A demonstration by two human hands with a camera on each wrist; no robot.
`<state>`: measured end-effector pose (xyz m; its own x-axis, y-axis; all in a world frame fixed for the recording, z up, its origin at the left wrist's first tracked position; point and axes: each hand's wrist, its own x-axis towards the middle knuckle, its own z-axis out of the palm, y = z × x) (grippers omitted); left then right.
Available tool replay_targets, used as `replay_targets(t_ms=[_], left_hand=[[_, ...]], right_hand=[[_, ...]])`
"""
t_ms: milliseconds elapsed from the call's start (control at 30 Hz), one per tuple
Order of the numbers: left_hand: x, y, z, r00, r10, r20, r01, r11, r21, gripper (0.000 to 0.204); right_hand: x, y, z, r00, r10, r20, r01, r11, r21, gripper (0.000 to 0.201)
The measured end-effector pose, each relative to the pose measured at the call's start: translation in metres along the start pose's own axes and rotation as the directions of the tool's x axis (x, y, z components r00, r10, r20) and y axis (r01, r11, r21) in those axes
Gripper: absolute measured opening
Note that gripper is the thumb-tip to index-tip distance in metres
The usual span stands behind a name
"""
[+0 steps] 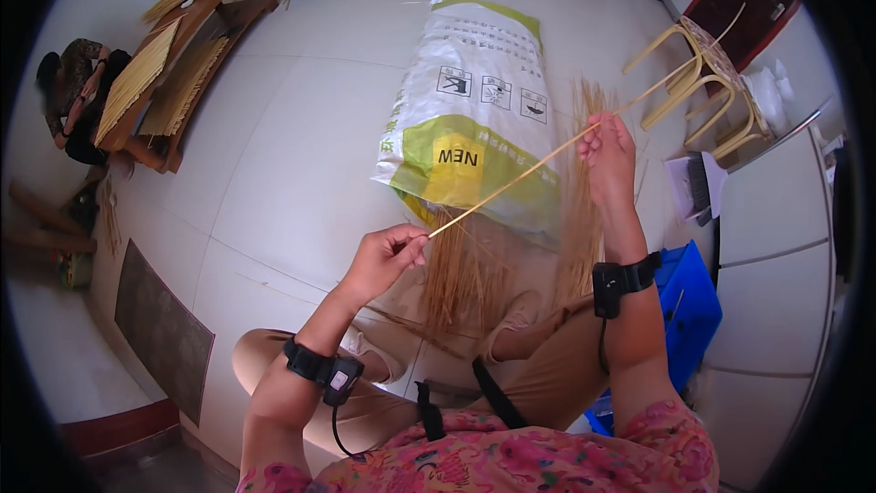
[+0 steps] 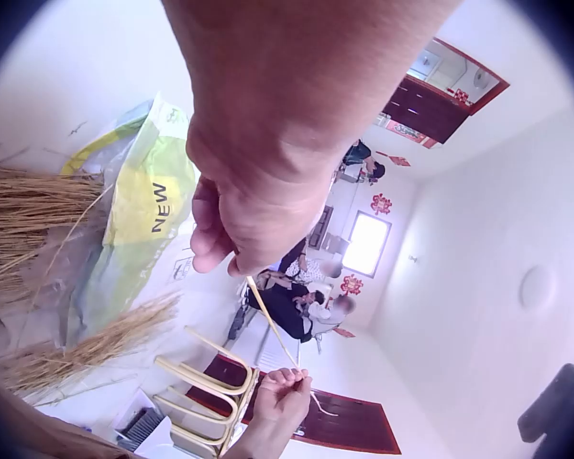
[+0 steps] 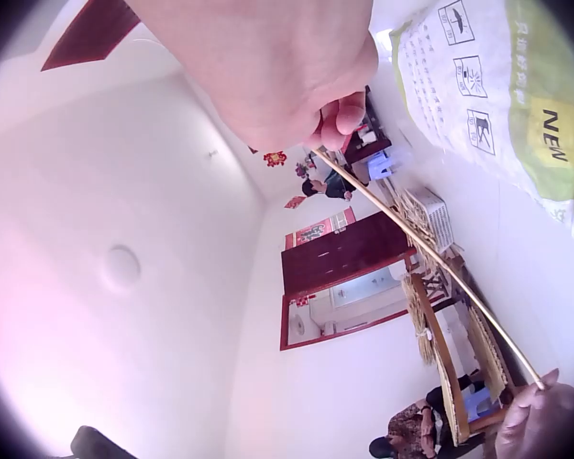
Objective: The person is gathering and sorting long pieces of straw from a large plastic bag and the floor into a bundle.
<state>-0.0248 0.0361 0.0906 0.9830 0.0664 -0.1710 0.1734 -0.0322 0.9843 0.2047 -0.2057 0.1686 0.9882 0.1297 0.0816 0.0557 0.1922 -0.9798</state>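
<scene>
Running slantwise across the head view, one long, thin stalk (image 1: 511,184) is held up between the left hand (image 1: 388,253) and the right hand (image 1: 610,153). Its near end is pinched by the left hand, lower in view and closer to the body; from there the long axis climbs away to the right, and the stalk is gripped farther along by the right hand's curled fingers. Beyond that grip, a free length is left pointing over the pale-legged chairs (image 1: 716,57). Behind and below the stalk, a white and green sack (image 1: 493,46) marked NEW is laid on the tiled floor (image 1: 301,100), a straw bundle (image 1: 452,283) showing at its near end. More loose straw (image 1: 579,251) is seen to the right, below the right hand.

In the left wrist view, the stalk is shown leaving the left hand's fingertips and sloping down to the right hand, by which it is clasped; a curved tip shows past it.

In the right wrist view, the stalk is angled from the right hand's folded fingers down to the lower right corner, where its end is pinched in the left hand's fingertips.
</scene>
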Motion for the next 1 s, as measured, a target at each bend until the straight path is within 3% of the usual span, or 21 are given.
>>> replay_targets(t_ms=[133,233,333,533,733,833,933,1000], left_hand=[[-0.001,0.004,0.003,0.999,0.026,-0.024,-0.024,0.998,0.066,0.016],[-0.001,0.002,0.003,0.993,0.12,-0.014,-0.111,0.95,0.291,0.015],[-0.001,0.0,0.006,0.972,0.188,-0.139,-0.118,0.907,0.403,0.009],[-0.001,0.0,0.004,0.934,0.346,-0.088,-0.189,0.687,0.702,0.01],[-0.001,-0.004,0.004,0.952,0.303,-0.039,-0.192,0.694,0.694,0.008],[-0.002,-0.005,0.003,0.975,0.219,-0.046,-0.147,0.781,0.607,0.008],[-0.001,-0.008,0.004,0.994,0.074,-0.077,-0.038,0.918,0.396,0.008],[-0.002,-0.004,0.008,0.988,0.122,-0.096,-0.082,0.936,0.342,0.007]], right_hand=[[-0.007,-0.002,0.007,0.988,0.023,0.15,-0.01,0.996,-0.086,0.022],[-0.014,0.001,0.017,0.969,0.061,0.241,-0.032,0.992,-0.123,0.021],[-0.02,-0.002,0.024,0.957,0.054,0.286,-0.021,0.993,-0.119,0.021],[-0.023,0.0,0.029,0.92,-0.015,0.391,0.056,0.994,-0.095,0.021],[-0.022,0.001,0.028,0.916,-0.014,0.401,0.067,0.991,-0.117,0.022],[-0.022,0.001,0.028,0.92,-0.011,0.392,0.059,0.992,-0.109,0.023],[-0.022,-0.001,0.027,0.928,-0.001,0.374,0.046,0.993,-0.112,0.023],[-0.021,-0.001,0.027,0.939,0.005,0.345,0.042,0.991,-0.127,0.023]])
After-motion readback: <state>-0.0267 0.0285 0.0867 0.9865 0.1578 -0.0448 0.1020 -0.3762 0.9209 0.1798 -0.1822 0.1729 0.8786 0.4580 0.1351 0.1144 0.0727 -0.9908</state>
